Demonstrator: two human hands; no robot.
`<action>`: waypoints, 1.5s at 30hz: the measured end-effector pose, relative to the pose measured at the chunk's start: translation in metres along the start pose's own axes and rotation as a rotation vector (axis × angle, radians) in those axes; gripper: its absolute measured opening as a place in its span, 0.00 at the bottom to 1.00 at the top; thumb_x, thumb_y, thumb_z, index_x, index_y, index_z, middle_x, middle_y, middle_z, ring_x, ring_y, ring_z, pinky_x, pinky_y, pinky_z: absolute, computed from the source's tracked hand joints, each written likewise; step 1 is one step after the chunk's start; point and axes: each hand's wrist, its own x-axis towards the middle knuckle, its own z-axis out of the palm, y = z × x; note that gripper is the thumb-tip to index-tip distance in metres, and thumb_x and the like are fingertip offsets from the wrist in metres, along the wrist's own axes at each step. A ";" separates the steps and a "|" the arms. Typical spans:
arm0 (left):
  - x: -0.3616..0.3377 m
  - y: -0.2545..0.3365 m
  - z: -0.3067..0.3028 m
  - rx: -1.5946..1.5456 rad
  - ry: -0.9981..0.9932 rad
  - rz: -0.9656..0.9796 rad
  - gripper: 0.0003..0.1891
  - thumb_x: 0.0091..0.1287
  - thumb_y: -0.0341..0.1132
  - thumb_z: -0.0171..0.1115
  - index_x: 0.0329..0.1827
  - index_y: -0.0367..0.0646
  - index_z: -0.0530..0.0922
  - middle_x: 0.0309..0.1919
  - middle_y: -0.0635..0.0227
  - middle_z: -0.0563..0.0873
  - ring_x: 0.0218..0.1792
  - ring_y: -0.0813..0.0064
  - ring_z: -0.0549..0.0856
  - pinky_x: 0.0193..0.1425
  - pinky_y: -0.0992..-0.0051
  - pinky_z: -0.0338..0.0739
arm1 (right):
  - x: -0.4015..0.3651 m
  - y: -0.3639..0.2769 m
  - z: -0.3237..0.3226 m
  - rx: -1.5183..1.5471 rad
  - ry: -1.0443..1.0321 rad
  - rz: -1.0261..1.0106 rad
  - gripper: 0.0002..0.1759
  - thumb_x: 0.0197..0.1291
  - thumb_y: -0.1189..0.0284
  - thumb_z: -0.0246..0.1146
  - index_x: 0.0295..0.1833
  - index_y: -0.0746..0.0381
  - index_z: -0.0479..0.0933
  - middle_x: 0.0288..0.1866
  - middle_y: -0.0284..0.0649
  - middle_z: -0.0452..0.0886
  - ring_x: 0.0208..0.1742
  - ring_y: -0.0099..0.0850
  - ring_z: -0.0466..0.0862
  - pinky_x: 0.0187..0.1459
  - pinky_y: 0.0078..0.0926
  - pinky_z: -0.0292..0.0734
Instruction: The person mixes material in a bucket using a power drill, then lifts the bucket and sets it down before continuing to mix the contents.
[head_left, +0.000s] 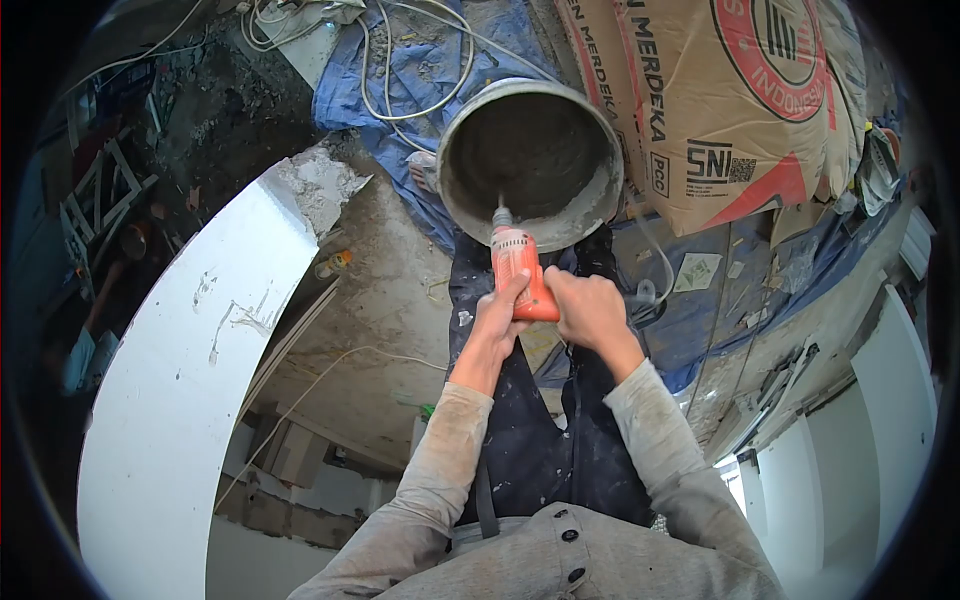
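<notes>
Both of my hands are on an orange-red power drill [513, 262], which points away from me over the near rim of a bucket [455, 215]. My left hand [497, 312] wraps the left side of the drill's body. My right hand [590, 308] is closed around its handle end on the right. From the chuck a thin shaft [501, 201] runs down into the bucket; its lower end is hidden. Wet grey mortar [530, 150] fills part of the bucket and coats its inner wall.
Brown cement bags [740, 110] stand right of the bucket. A blue tarp [345, 80] lies under it, with a looped pale cable [470, 50] on top. A white curved panel [190, 330] with a broken end is at left. Another cord [330, 370] crosses the floor.
</notes>
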 end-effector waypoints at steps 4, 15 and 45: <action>0.004 -0.001 -0.006 -0.013 -0.002 0.009 0.30 0.70 0.45 0.69 0.66 0.31 0.72 0.56 0.56 0.84 0.55 0.64 0.86 0.63 0.60 0.81 | 0.004 -0.003 0.000 0.006 0.009 -0.008 0.16 0.49 0.76 0.67 0.43 0.58 0.69 0.31 0.43 0.83 0.32 0.49 0.85 0.33 0.47 0.78; -0.005 0.012 -0.005 -0.056 0.006 0.071 0.29 0.68 0.44 0.71 0.64 0.32 0.75 0.54 0.58 0.84 0.53 0.64 0.86 0.60 0.59 0.81 | 0.015 -0.010 -0.007 -0.022 0.042 -0.027 0.16 0.50 0.76 0.66 0.42 0.58 0.68 0.31 0.43 0.83 0.31 0.49 0.85 0.34 0.46 0.77; -0.012 0.000 0.037 0.111 -0.062 0.035 0.33 0.68 0.49 0.70 0.67 0.33 0.72 0.55 0.59 0.83 0.56 0.66 0.85 0.60 0.61 0.80 | -0.003 0.016 -0.032 -0.083 0.034 0.004 0.14 0.50 0.77 0.65 0.41 0.58 0.68 0.31 0.42 0.81 0.35 0.47 0.84 0.36 0.41 0.74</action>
